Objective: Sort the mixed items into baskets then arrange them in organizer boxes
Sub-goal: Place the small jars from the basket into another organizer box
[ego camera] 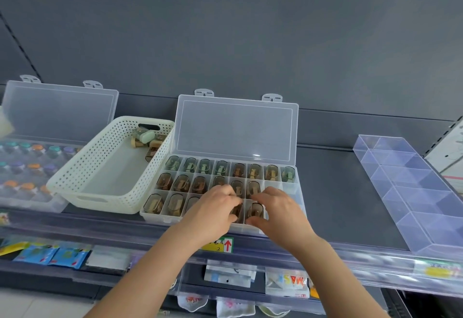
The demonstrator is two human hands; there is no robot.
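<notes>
A clear organizer box (290, 187) with its lid up stands mid-shelf. Most of its compartments hold small dark translucent cases, such as one case (153, 203) at the front left. My left hand (213, 207) is curled over the front row and pinches a case (237, 211) there. My right hand (278, 208) holds the neighbouring case (255, 211) between thumb and fingers in its compartment. A cream perforated basket (100, 180) to the left keeps several loose cases and a pale green item (147, 136) at its far end.
A second open organizer box (30, 167) with coloured-cap items is at far left. A clear divided tray (411, 192) lies at an angle on the right. Dark bare shelf (333, 192) spreads between. Packets hang on the rack below (65, 255).
</notes>
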